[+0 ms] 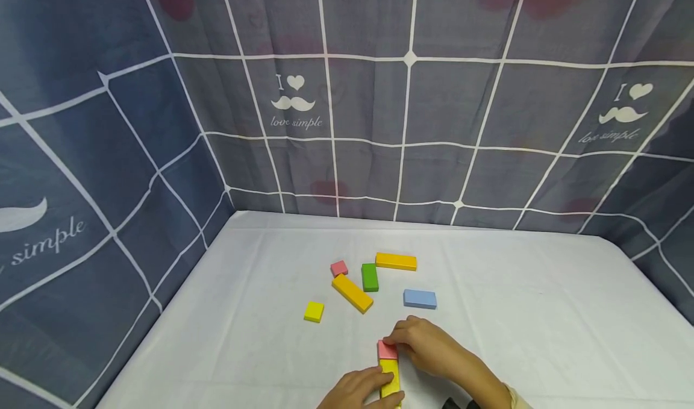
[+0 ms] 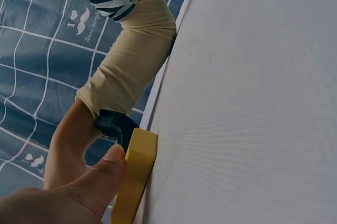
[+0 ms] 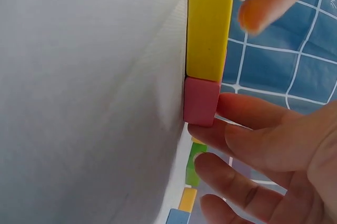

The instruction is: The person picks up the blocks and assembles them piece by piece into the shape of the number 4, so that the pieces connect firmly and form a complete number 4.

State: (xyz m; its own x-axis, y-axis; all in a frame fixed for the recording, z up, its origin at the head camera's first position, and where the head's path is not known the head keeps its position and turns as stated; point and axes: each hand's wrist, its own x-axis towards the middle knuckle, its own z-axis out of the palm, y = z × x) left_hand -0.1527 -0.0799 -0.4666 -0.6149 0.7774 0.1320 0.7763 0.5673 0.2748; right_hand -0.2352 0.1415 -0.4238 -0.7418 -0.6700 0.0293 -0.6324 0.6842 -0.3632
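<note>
A long yellow block (image 1: 389, 377) lies on the white table near its front, with a small pink block (image 1: 387, 350) end to end against it. My left hand (image 1: 358, 391) is on the yellow block, a finger over its top and the thumb against it. The left wrist view shows the left thumb (image 2: 105, 169) pressing the block's side. At the pink block's far end, my right hand (image 1: 434, 346) holds it by the fingertips. The right wrist view has right-hand fingers (image 3: 253, 111) touching the pink block's top and end. The palms' undersides are hidden in the head view.
Beyond the hands lie a blue block (image 1: 420, 299), a green block (image 1: 370, 277), an orange block (image 1: 352, 293), another orange block (image 1: 396, 261), a pink block (image 1: 338, 268) and a yellow square block (image 1: 314, 311). A grey checked curtain (image 1: 368, 102) encloses the table's back and sides.
</note>
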